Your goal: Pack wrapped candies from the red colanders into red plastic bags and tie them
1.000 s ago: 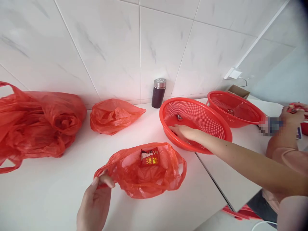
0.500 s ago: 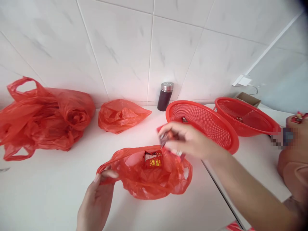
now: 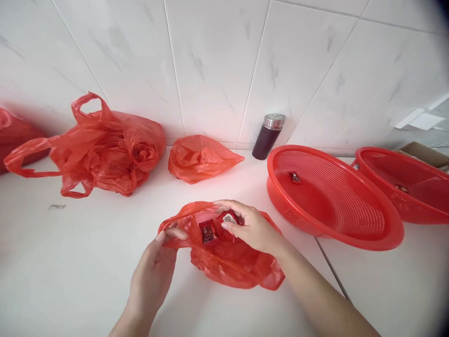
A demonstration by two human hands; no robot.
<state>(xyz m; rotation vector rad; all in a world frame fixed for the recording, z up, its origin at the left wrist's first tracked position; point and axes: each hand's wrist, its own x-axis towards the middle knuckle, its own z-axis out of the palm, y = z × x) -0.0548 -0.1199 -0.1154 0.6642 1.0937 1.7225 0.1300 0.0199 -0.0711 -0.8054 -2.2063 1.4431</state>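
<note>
My left hand (image 3: 154, 267) pinches the near rim of a red plastic bag (image 3: 231, 269) that lies open on the white counter. My right hand (image 3: 254, 229) reaches into the bag's mouth, fingers curled around a small red packet with a white label (image 3: 228, 218). Another small red packet (image 3: 207, 232) lies inside the bag between my two hands. Just to the right stands a red mesh basket (image 3: 333, 201) with one small wrapped piece (image 3: 294, 177) left in it.
A second red basket (image 3: 414, 187) sits at the far right, with a cardboard box (image 3: 424, 152) behind it. Along the tiled wall stand a dark flask with a steel cap (image 3: 268, 135), a small crumpled red bag (image 3: 199, 159) and a big stuffed red bag (image 3: 108, 145).
My right hand left the near basket, carried small packets over and went down into the bag's mouth. The view swung left, so the other person at the right is out of sight.
</note>
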